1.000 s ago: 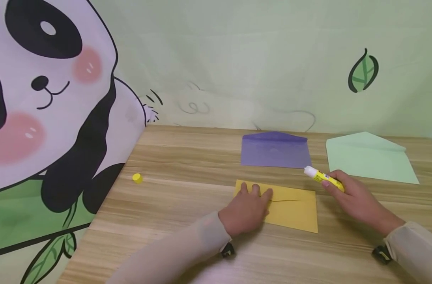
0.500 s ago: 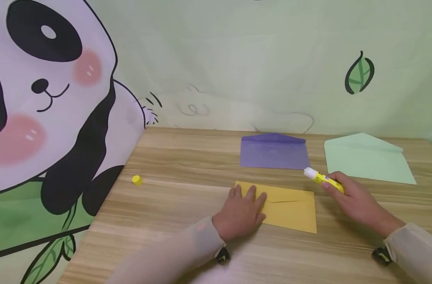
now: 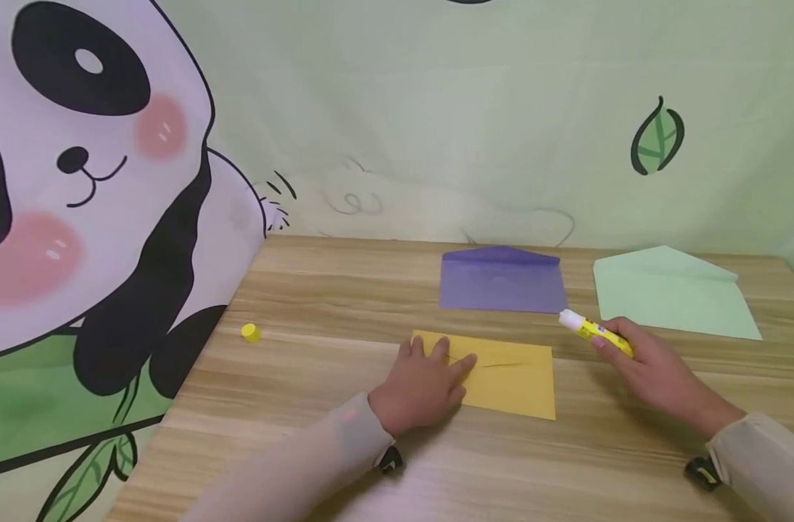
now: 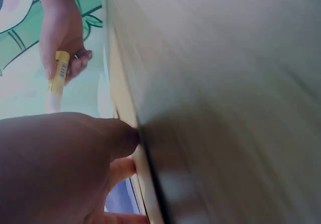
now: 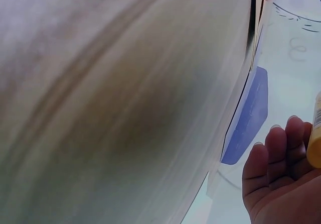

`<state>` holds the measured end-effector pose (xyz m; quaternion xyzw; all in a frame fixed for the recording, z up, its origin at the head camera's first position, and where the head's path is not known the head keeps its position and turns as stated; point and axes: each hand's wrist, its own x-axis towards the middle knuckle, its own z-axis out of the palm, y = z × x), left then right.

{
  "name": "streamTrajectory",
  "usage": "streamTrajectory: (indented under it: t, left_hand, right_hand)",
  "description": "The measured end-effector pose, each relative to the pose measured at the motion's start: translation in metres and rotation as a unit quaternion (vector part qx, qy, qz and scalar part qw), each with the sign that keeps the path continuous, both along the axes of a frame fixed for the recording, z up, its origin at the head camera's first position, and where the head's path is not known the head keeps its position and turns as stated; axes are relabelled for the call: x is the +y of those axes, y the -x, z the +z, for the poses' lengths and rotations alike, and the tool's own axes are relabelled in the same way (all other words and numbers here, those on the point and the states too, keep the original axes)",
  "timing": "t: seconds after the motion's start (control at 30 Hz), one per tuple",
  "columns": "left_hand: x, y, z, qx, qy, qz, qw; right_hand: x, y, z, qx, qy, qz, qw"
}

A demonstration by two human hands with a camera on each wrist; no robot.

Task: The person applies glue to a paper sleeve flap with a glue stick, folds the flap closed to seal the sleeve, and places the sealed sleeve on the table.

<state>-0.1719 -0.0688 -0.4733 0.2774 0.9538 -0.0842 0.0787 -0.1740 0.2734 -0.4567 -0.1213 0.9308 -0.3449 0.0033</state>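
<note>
My left hand [image 3: 419,388] rests with spread fingers on the left part of a yellow envelope [image 3: 514,384]. The envelope's flap is folded down, and the hand covers part of its edge. To the right, my right hand [image 3: 654,380] holds an uncapped yellow glue stick [image 3: 595,332] above the table, its white end pointing left. In the left wrist view the glue stick [image 4: 59,78] shows between the thumb and fingers of that hand. The right wrist view shows only part of the glue stick [image 5: 315,138] at its edge.
A purple envelope [image 3: 501,285] and a pale green envelope [image 3: 677,301] lie with flaps up at the back of the wooden table [image 3: 318,391]. A small yellow cap [image 3: 250,333] stands at the left. Behind is a panda-printed cloth [image 3: 397,130].
The left hand and the yellow envelope have shifted left across the table. The right hand with the glue stick has stayed nearly in place.
</note>
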Motion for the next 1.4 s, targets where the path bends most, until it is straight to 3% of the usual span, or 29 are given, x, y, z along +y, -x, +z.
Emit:
streamTrajectory:
  t: [0.37, 0.6, 0.9, 1.17, 1.4]
  left_hand:
    - [-0.036, 0.006, 0.008, 0.000, 0.018, 0.008, 0.9998]
    - [-0.058, 0.010, 0.005, 0.009, -0.021, 0.019, 0.9996]
    - [-0.068, 0.024, 0.004, -0.011, -0.107, -0.080, 0.9910]
    - [-0.057, 0.025, 0.008, -0.033, -0.068, -0.056, 0.9956]
    - [-0.067, 0.025, 0.011, -0.038, -0.047, -0.021, 0.9979]
  right_hand:
    - [0.000, -0.002, -0.002, 0.011, 0.005, 0.004, 0.9999]
    - [0.000, -0.002, -0.003, 0.011, 0.003, 0.006, 0.9999]
    - [-0.001, -0.002, -0.002, 0.016, -0.005, 0.001, 0.9999]
    - [-0.002, -0.002, -0.004, 0.016, -0.003, 0.003, 0.9999]
    - [0.002, -0.003, -0.004, 0.008, 0.000, -0.003, 1.0000]
